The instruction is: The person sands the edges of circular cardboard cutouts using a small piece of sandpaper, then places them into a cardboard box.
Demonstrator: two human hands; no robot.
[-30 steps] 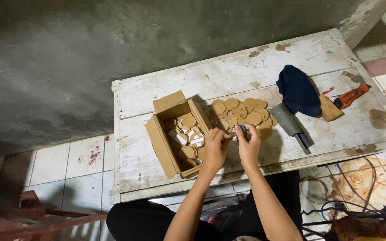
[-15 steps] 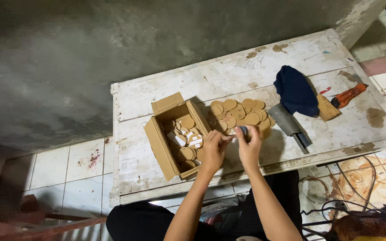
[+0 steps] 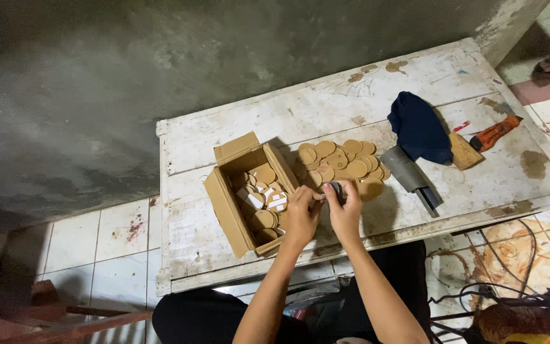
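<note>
My left hand (image 3: 302, 215) and my right hand (image 3: 345, 211) meet over the white table (image 3: 364, 95), just right of an open cardboard box (image 3: 227, 205). Both hands pinch a small dark object (image 3: 335, 189) between their fingertips; its shape is too small to make out. The box holds several tan round discs (image 3: 263, 220), some with white strips on them. A pile of the same tan discs (image 3: 342, 159) lies on the table just beyond my hands.
A dark blue cloth (image 3: 419, 127) lies over a grey cleaver (image 3: 410, 176) right of the pile. An orange-handled scraper (image 3: 484, 140) is at the far right. Cables (image 3: 510, 280) tangle on the floor lower right. A concrete wall stands behind.
Both hands stay together at the same spot beside the box, still working the small dark object. Nothing else on the table has moved.
</note>
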